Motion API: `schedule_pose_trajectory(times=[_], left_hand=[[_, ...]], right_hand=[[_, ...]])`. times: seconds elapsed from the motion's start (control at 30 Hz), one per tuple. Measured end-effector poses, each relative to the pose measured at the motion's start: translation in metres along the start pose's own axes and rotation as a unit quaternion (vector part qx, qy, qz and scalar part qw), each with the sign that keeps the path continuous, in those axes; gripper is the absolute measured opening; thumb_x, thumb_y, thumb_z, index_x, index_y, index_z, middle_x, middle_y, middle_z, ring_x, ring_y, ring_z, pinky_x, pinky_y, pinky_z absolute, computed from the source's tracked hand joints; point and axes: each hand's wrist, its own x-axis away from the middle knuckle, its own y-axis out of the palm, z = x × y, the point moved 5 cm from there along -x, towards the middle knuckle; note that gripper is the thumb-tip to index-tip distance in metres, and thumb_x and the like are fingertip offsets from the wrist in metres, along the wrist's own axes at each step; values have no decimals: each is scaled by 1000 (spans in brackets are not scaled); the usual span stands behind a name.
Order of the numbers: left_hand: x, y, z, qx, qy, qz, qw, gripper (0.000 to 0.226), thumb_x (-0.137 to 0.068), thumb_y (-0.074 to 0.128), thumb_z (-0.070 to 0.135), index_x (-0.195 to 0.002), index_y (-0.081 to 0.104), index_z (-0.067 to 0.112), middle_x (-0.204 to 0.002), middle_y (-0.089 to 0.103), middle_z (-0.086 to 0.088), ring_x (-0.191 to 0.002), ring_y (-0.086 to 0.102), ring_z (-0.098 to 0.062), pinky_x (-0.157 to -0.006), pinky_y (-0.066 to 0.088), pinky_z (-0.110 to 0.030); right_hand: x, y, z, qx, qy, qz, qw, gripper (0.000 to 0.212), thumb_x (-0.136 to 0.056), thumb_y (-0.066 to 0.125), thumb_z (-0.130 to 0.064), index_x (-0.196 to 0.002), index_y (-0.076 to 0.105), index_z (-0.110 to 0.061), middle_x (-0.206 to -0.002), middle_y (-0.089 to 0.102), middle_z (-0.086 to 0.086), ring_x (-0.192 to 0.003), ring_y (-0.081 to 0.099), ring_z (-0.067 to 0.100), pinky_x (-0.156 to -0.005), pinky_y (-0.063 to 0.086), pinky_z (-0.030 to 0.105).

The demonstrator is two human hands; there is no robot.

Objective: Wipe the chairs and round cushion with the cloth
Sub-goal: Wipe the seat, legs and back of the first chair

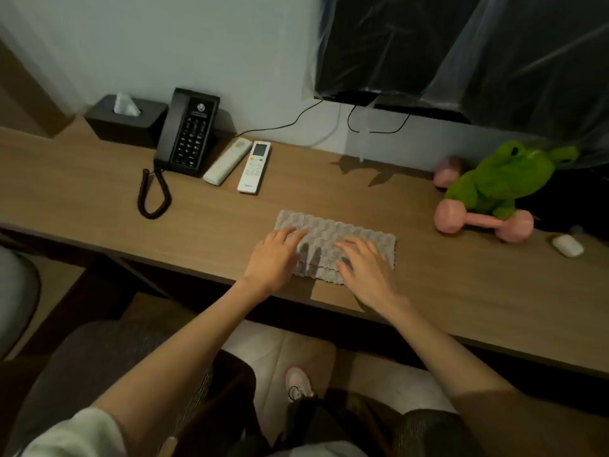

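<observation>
Cloth (336,247) folded flat at the near edge of the desk (99,192). Pressed by 2 released hands, left hand (273,262) and right hand (365,268), fingers straight, grasping nothing. Probably no wiping begun yet; chair (99,357) near left, untouched.

It is dim here, and the picture is soft and a little fuzzy. My left hand (272,258) drops dark finger shadows on the cloth (349,230). The desk (82,192) edge bends at the sides.
</observation>
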Motion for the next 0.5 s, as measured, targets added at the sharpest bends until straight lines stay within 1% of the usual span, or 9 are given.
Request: schedule_pose_trajectory(times=[0.13, 0.23, 0.27, 0.33, 0.4, 0.43, 0.5], left_hand=[[-26, 37, -11, -32, -9, -54, 998, 59, -96, 51, 25, -149, 26, 26, -151, 29, -4, -139, 25, -26, -107, 33, -40], [-35, 61, -26, -40, -20, -91, 995, 68, -93, 56, 25, -150, 19, 33, -152, 25, -1, -141, 18, -23, -109, 29, -41], [-36, 65, -31, -33, -29, -99, 994, 68, -93, 56, 25, -150, 20, 35, -152, 25, 0, -141, 17, -24, -109, 29, -43], [-39, 71, -39, -19, -32, -102, 994, 60, -94, 55, 26, -147, 29, 35, -151, 28, 0, -139, 22, -26, -106, 32, -45], [-41, 70, -42, -8, -22, -77, 997, 48, -94, 56, 26, -140, 43, 32, -146, 38, -3, -131, 33, -30, -100, 39, -47], [-43, 69, -43, 1, -20, -60, 998, 42, -94, 56, 25, -136, 49, 31, -142, 43, -3, -126, 39, -31, -97, 40, -46], [-47, 64, -45, 24, -24, -35, 999, 35, -95, 55, 23, -130, 57, 31, -135, 51, -2, -119, 46, -30, -92, 39, -42]], right_hand=[[-18, 29, 24, 36, 5, -83, 996, 44, -98, 46, -36, -141, 40, -31, -146, 39, -2, -132, 37, 23, -104, 37, 42], [-26, 46, 40, 66, 10, -121, 990, 48, -97, 49, -41, -143, 36, -34, -149, 34, -4, -134, 34, 24, -108, 33, 42], [-28, 49, 43, 75, 11, -127, 989, 50, -96, 49, -42, -144, 35, -34, -151, 33, -5, -135, 33, 24, -109, 32, 41], [-30, 53, 47, 93, 2, -123, 988, 48, -97, 48, -39, -144, 36, -34, -150, 34, -6, -132, 35, 23, -107, 33, 40], [-32, 52, 49, 91, -4, -102, 991, 44, -99, 46, -30, -142, 40, -34, -148, 40, -7, -125, 41, 22, -103, 37, 37], [-34, 50, 50, 84, -6, -93, 992, 42, -100, 46, -26, -141, 44, -33, -145, 44, -7, -121, 44, 23, -101, 39, 36], [-39, 45, 51, 60, -12, -84, 995, 38, -100, 46, -20, -136, 52, -30, -139, 52, -6, -115, 50, 23, -96, 43, 36]])
